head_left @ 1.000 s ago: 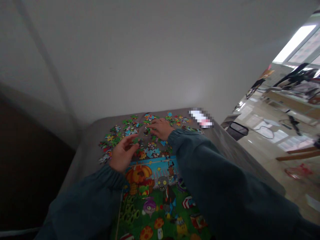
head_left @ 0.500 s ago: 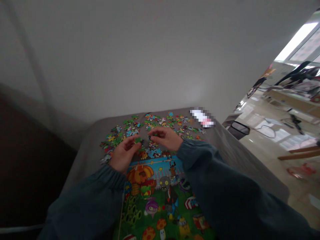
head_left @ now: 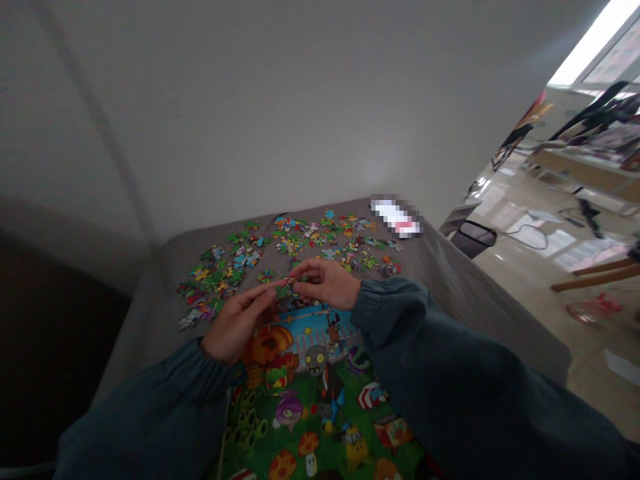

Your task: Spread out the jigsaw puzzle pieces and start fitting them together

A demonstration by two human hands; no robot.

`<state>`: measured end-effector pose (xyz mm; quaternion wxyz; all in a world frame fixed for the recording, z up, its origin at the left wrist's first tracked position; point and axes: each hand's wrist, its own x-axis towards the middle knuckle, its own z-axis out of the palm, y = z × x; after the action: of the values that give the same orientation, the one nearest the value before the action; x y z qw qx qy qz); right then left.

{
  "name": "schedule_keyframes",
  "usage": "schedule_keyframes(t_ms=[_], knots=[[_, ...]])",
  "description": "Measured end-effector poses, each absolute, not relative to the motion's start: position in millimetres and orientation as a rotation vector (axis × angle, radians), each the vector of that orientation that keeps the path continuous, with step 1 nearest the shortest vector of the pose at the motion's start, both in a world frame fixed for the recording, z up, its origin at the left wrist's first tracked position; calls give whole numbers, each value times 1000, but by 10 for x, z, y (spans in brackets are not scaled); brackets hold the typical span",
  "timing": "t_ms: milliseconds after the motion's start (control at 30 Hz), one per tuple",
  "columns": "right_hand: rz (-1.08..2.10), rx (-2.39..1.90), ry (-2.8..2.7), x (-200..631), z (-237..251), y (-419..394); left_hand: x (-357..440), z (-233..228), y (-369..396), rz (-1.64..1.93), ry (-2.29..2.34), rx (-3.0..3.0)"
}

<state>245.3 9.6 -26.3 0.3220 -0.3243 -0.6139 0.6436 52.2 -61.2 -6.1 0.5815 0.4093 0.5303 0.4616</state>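
Note:
Above the top edge of a printed puzzle picture (head_left: 300, 393), my two hands meet fingertip to fingertip. My right hand (head_left: 327, 283) is closed in a pinch on a small puzzle piece (head_left: 292, 283). From the left, my left hand (head_left: 239, 323) reaches in with its fingers and thumb closed on a greenish puzzle piece (head_left: 283, 292). Whether the two pieces touch or interlock is too small to tell. Under and behind the fingers lie more pieces, partly hidden. The picture shows cartoon plants, a pumpkin and a grey zombie figure.
Loose puzzle pieces (head_left: 217, 272) spread in an arc over the grey tablecloth (head_left: 450, 310). A phone-like bright object (head_left: 396, 217), pixelated, lies at the back right corner. A pale wall (head_left: 280, 113) rises behind the table. To the right, a wooden desk (head_left: 585, 167) stands on the tiled floor.
My hands were apart, each at a piece; now their fingertips have come together. The view has shifted slightly, so the table sits a little higher and further left.

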Motion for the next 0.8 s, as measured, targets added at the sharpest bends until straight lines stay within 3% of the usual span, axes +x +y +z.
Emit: schedule_keyframes(t_ms=[800], knots=[[1679, -819, -1674, 2443, -272, 63, 524, -12, -597, 1208, 1291, 906]])
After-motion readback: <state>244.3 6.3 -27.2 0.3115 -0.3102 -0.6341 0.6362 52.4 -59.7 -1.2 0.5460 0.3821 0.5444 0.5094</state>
